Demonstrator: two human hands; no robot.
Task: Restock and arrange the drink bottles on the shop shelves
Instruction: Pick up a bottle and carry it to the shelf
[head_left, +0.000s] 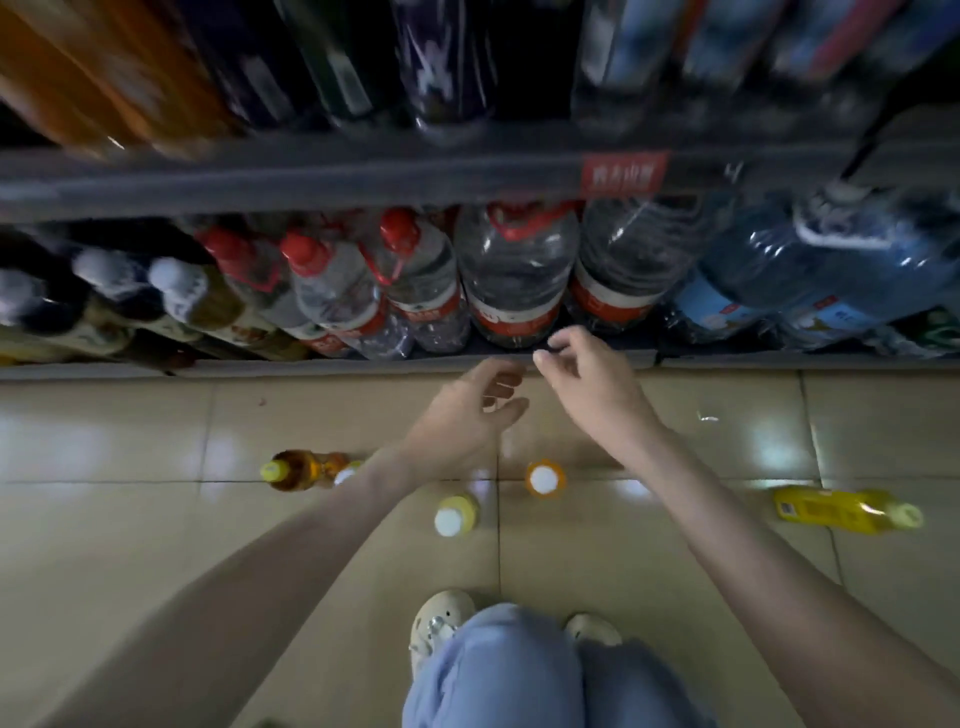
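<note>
Water bottles (517, 275) wear red labels; red shelf tag (623, 174) writing blurred.

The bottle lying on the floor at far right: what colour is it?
The bottle is yellow, best seen in the head view.

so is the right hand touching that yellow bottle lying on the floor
Apart. The head view shows bare floor between the right hand and the yellow bottle, which lies well off to the hand's right.
</note>
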